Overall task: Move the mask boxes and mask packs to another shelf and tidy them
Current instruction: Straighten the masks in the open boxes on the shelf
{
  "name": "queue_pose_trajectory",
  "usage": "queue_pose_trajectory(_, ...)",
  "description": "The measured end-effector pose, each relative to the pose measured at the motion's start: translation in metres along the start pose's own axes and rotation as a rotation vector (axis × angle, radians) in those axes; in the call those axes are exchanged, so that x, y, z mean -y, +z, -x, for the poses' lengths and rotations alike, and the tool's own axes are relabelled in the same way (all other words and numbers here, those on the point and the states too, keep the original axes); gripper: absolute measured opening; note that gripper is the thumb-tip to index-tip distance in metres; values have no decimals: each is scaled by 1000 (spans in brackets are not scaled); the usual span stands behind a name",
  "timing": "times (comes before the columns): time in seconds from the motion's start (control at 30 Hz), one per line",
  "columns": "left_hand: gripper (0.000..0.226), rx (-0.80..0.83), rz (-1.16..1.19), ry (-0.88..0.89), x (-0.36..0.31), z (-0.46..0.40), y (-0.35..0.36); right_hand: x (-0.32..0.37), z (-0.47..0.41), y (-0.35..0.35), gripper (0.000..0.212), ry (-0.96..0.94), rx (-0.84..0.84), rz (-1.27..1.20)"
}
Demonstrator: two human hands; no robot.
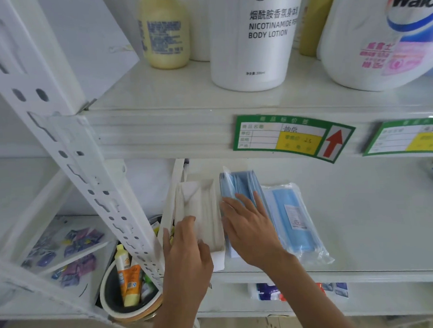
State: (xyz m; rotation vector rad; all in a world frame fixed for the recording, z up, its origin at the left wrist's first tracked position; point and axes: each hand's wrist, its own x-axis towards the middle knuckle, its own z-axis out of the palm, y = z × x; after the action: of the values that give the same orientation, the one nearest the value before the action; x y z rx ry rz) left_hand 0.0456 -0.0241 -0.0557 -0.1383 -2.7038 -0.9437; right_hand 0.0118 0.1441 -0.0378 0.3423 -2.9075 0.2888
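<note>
Mask boxes and packs lie in a row on the middle shelf (363,218), beneath the price tags; a white mask box (200,209) sits at the left end, its long axis running from the shelf's front edge toward the back, its open top showing pale folded contents; the left hand (187,253) grips its near end, fingers curled over the front rim, thumb along the box's left side; just beside it on the right, touching or nearly so, a blue mask pack (239,185) lies the same way, front to back; the right hand (248,220) rests flat on it, fingers straight and slightly spread, pressing down without pinching; a second mask pack (296,217) in clear wrap lies next on the right, angled a little so its near end swings rightward, and whether it touches the blue stack is hard to tell behind the wrist; on the shelf above stand a body lotion bottle (251,36), a yellow bottle (166,31) and a large white jug (379,35); lower left, a round tub (109,284) holds tubes.
</note>
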Motion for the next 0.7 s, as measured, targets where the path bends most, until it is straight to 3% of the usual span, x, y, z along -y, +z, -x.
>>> queue_pose_trajectory(0.13,85,17,-2,137,0,3,2,-23,9,1,48,87,105,83)
queue_pose_trajectory(0.2,71,53,11,168,2,2,3,-31,12,2,43,130,117,80)
queue_pose_trajectory(0.3,44,72,20,138,3,2,3,-30,9,-1,58,162,137,60)
queue_pose_trajectory(0.37,40,75,-2,139,4,3,3,-25,4,-1,62,170,146,48)
queue_pose_trajectory(0.53,37,69,-9,127,8,5,4,-23,-2,1,40,258,92,-154)
queue_pose_trajectory(0.7,36,83,1,106,13,6,5,-34,2,7,48,279,45,-263)
